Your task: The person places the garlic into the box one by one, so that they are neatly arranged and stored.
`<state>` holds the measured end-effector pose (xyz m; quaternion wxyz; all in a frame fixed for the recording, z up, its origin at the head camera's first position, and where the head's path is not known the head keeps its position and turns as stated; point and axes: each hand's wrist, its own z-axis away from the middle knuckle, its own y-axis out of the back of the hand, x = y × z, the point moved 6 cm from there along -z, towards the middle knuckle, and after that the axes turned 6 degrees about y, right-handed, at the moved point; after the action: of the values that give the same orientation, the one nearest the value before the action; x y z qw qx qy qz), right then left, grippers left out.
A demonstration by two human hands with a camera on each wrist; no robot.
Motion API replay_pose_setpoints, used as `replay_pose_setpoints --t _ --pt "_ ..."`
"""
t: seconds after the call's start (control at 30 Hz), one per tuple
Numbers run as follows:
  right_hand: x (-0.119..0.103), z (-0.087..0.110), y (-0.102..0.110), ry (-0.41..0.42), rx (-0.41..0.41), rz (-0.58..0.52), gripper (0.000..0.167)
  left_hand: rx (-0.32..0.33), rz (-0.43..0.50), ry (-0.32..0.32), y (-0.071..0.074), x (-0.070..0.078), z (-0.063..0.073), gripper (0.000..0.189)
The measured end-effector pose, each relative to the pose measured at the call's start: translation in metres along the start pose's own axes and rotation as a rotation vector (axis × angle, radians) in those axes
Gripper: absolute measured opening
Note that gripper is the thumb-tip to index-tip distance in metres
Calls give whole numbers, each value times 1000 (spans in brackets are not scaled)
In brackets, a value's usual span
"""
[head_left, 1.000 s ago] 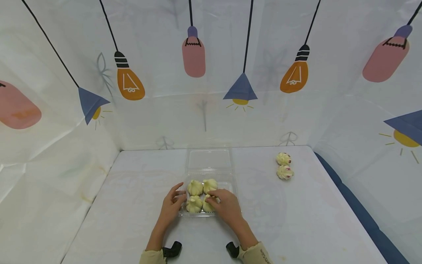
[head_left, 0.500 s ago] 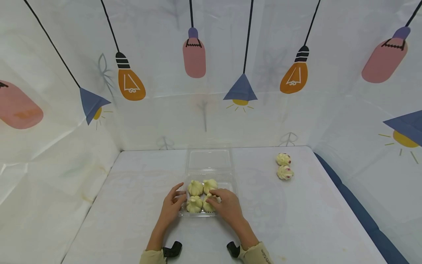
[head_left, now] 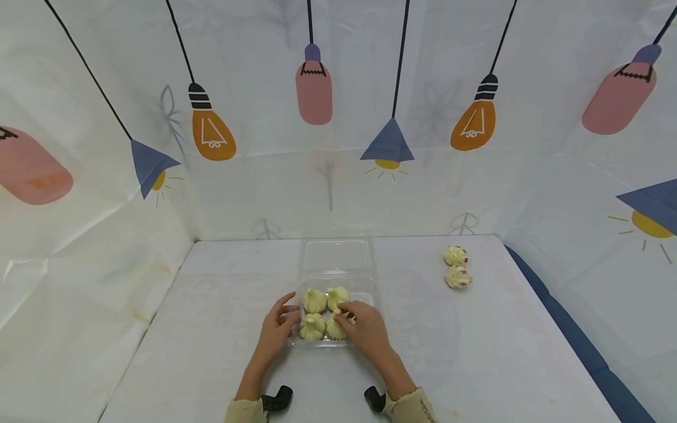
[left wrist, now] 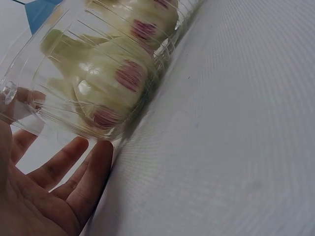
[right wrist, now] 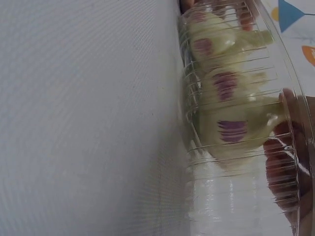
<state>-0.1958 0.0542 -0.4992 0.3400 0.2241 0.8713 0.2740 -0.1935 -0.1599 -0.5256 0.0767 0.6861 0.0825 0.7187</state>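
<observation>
near-right garlic (head_left: 334, 331) sits beside three others (head_left: 312, 327) in open box (head_left: 367, 288), top seemingly pinched by right hand (head_left: 366, 329). box's left side touched by left hand (head_left: 275, 329), fingers spread. nothing clearly moved within the last second; release judged not yet made. loose pair (head_left: 457, 276) on bench (head_left: 222, 305), right.

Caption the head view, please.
Right hand pinches one of four garlic bulbs in a clear container; left hand touches its side.
</observation>
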Motion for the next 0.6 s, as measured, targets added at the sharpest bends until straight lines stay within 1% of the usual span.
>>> replay_pose_setpoints --t 0.2,0.43,0.6 --pt "-1 0 1 29 28 -48 19 0 -3 0 -1 0 0 49" --pt "-1 0 1 39 36 -1 16 1 -4 6 -1 2 1 49" --pt "0 0 1 24 32 12 15 1 -9 4 -1 3 2 48"
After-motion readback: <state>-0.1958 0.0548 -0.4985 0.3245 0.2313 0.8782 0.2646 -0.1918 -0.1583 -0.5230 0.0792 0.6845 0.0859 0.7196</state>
